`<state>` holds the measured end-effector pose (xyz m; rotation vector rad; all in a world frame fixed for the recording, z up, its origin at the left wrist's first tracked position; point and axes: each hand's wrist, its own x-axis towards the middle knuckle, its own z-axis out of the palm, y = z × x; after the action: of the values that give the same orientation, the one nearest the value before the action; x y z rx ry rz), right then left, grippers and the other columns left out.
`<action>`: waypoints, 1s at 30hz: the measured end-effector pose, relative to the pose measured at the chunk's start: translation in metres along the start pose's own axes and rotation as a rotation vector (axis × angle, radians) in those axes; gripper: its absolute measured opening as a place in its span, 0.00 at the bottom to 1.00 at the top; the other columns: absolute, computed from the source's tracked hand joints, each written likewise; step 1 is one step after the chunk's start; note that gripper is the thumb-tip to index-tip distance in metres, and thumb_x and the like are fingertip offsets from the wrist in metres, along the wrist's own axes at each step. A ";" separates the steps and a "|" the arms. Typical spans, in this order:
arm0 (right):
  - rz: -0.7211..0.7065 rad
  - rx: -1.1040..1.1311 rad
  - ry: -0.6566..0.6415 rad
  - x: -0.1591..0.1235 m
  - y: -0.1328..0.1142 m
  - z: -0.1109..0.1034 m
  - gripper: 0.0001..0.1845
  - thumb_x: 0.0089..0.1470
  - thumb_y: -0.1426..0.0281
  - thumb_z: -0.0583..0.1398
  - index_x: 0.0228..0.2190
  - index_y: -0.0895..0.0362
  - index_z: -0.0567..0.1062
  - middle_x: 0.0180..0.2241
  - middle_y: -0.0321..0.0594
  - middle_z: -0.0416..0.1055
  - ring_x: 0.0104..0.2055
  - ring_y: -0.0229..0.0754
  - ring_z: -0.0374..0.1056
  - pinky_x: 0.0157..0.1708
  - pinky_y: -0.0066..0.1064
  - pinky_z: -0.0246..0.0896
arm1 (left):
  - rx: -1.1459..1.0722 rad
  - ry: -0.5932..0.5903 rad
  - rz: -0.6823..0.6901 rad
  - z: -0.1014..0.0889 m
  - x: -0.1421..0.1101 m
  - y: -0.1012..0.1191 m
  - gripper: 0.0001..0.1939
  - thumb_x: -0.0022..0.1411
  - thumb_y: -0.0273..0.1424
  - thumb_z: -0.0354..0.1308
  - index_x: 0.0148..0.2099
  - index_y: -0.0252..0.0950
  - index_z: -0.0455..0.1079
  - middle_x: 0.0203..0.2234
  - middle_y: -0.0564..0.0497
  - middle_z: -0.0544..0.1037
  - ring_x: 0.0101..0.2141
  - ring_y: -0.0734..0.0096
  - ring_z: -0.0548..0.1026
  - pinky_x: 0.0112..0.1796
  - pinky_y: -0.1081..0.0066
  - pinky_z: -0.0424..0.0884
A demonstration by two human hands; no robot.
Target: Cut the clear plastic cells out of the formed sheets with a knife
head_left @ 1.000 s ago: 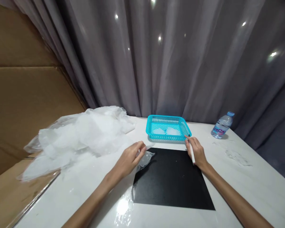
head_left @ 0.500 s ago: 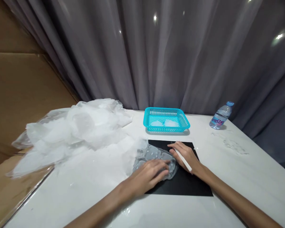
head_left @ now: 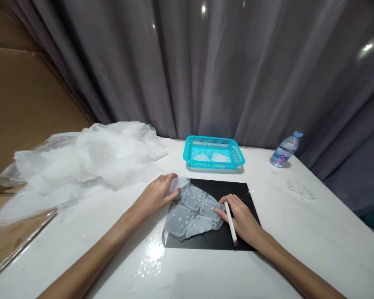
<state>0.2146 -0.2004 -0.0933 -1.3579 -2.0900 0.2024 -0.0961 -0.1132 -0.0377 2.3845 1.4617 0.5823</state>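
Note:
A translucent sheet with raised rounded-square shapes and small white spots lies tilted on a black mat. Its lower edge looks ragged. My left hand pinches the sheet's upper left corner between thumb and fingers. At the sheet's right end, my right hand touches the edge with thumb and fingertip. A slim white stick-like tool is held in that same hand, pointing down toward me; its kind is not clear.
A heap of thin white sheets covers the table's left side near cardboard. Behind the mat stands a turquoise basket with two white pieces inside. A water bottle and clear scraps are at right. A grey curtain hangs behind.
My left hand has moved from lying on the sheet to its upper left corner. The sheet has separated from the white heap and sits further over the mat. The white tool now points more downward.

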 end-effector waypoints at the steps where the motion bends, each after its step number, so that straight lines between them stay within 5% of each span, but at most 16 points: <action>1: 0.001 -0.004 0.001 0.001 -0.001 -0.001 0.08 0.69 0.61 0.60 0.40 0.52 0.71 0.34 0.38 0.73 0.38 0.46 0.73 0.38 0.36 0.69 | -0.017 0.010 -0.024 0.000 0.000 0.003 0.18 0.68 0.43 0.53 0.54 0.38 0.69 0.44 0.40 0.80 0.44 0.47 0.79 0.46 0.56 0.71; 5: 0.016 -0.068 0.010 0.001 0.001 -0.006 0.07 0.67 0.66 0.61 0.35 0.52 0.70 0.32 0.37 0.73 0.35 0.46 0.72 0.36 0.35 0.66 | -0.132 0.063 -0.123 -0.001 0.002 0.008 0.12 0.69 0.43 0.50 0.42 0.41 0.66 0.29 0.49 0.77 0.30 0.56 0.77 0.36 0.63 0.69; 8: 0.051 -0.079 0.007 0.000 0.008 -0.016 0.06 0.62 0.68 0.61 0.32 0.52 0.69 0.29 0.36 0.72 0.32 0.46 0.71 0.32 0.34 0.64 | -0.277 0.122 -0.220 0.003 0.005 0.006 0.13 0.71 0.46 0.47 0.42 0.42 0.61 0.21 0.55 0.72 0.25 0.60 0.75 0.32 0.65 0.68; 14: 0.133 -0.066 0.017 0.001 0.021 -0.036 0.06 0.60 0.68 0.60 0.30 0.52 0.68 0.28 0.36 0.73 0.30 0.45 0.70 0.30 0.32 0.62 | -0.623 0.187 -0.376 0.024 0.016 -0.005 0.18 0.69 0.51 0.44 0.40 0.42 0.56 0.22 0.57 0.73 0.25 0.64 0.80 0.28 0.68 0.73; 17: 0.189 -0.018 0.002 0.003 0.019 -0.040 0.09 0.64 0.63 0.58 0.31 0.53 0.70 0.28 0.37 0.73 0.30 0.44 0.71 0.31 0.32 0.63 | -0.729 0.167 -0.398 0.028 0.017 -0.004 0.23 0.63 0.56 0.54 0.39 0.42 0.55 0.23 0.58 0.74 0.25 0.64 0.80 0.26 0.69 0.74; 21: 0.343 0.221 -0.016 0.004 0.012 -0.041 0.15 0.65 0.55 0.59 0.38 0.54 0.73 0.30 0.38 0.74 0.30 0.43 0.71 0.32 0.33 0.64 | -0.800 0.117 -0.376 0.027 0.016 -0.001 0.31 0.50 0.53 0.71 0.40 0.41 0.57 0.28 0.55 0.79 0.29 0.64 0.82 0.30 0.67 0.80; 30: 0.905 1.102 0.139 0.008 -0.010 -0.046 0.27 0.47 0.55 0.73 0.44 0.56 0.76 0.36 0.38 0.72 0.35 0.44 0.75 0.26 0.32 0.77 | -0.820 0.063 -0.326 0.021 0.013 -0.001 0.35 0.53 0.58 0.67 0.47 0.42 0.55 0.31 0.52 0.83 0.29 0.57 0.84 0.22 0.66 0.81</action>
<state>0.2313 -0.2073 -0.0497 -1.3526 -0.7821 1.3359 -0.0812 -0.1019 -0.0537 1.4798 1.2541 0.9448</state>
